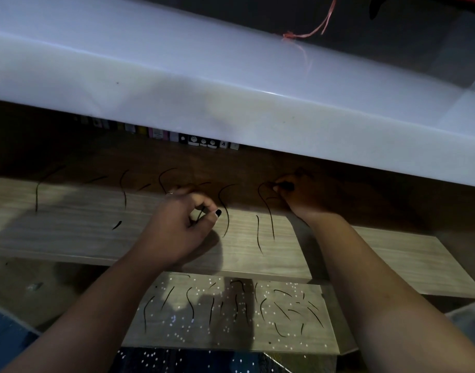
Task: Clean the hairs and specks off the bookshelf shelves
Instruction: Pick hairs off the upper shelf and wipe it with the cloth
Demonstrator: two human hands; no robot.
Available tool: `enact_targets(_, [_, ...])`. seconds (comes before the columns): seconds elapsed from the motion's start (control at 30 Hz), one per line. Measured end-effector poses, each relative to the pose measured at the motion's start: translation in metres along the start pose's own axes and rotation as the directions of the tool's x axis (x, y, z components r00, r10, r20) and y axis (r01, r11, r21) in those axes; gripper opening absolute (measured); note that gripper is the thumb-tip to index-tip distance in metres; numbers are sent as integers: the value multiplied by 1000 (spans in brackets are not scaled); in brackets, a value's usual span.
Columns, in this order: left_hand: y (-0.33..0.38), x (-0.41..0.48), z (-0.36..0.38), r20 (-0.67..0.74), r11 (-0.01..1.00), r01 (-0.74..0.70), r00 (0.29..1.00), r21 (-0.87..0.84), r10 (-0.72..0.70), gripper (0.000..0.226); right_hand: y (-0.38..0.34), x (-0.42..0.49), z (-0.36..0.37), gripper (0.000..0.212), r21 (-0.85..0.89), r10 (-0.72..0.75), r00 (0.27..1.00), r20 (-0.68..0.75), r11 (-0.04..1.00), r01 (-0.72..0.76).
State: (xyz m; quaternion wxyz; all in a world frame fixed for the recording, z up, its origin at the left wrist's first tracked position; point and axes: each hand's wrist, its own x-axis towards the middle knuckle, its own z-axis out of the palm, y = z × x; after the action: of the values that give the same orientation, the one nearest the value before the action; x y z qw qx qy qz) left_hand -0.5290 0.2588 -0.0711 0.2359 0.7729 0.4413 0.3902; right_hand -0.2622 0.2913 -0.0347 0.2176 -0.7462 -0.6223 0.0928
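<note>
A light wooden shelf (69, 227) runs across the middle, with several long dark hairs (225, 211) lying on it. My left hand (182, 224) hovers over its centre, thumb and fingers pinching a hair. My right hand (295, 195) reaches further back into the shadow, fingertips pinching the top end of another hair (268, 211). Below it a lower shelf (325, 335) carries several more hairs and many white specks (193, 327).
A white glossy top board (231, 84) overhangs the shelf, with a pink string (309, 33) on it. A row of book spines (193, 140) stands at the shelf's dark back. A second wooden shelf section (408, 254) lies to the right.
</note>
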Motion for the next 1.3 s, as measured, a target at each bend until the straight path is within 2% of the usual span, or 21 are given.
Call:
enact_targets(0.17, [1,1,0,-10,1000,-6,1000,8,6,12,3,-19,1,22,-72,-25,999,44,997,28])
enact_targets(0.3, [0,1,1,-17,1000,-6,1000,-9,6,5,8,-33,3,20,-28,-24,997,74,999,26])
enact_targets(0.4, [1,2,1,-26,1000,-7,1000,-14,7,14,7,-28,3,20,-27,-31,996,81,999,34])
enact_targets(0.47, [2,2,1,-10,1000,8,1000,-29,-9,6,3,-20,5,21,-56,-45,996,75,997,49])
enact_targets(0.67, [-1,0,1,18,999,35,999,-18,-35,9,-5,-5,12,19,-8,-80,996,49,997,81])
enact_targets(0.87, [0,-1,1,-13,999,27,1000,-26,-28,8,-1,-19,9,20,-81,-72,993,91,994,80])
enact_targets(0.97, [-3,0,2,-5,999,24,1000,-32,-24,5,2,-24,7,22,-99,-73,995,74,992,80])
enact_targets(1.13, [-3,2,2,16,998,29,999,-61,-28,18,-4,-16,8,22,-115,-75,997,32,990,79])
enact_targets(1.3, [-2,1,1,-5,999,20,1000,-49,-20,11,-9,-8,11,21,-98,-71,997,18,993,72])
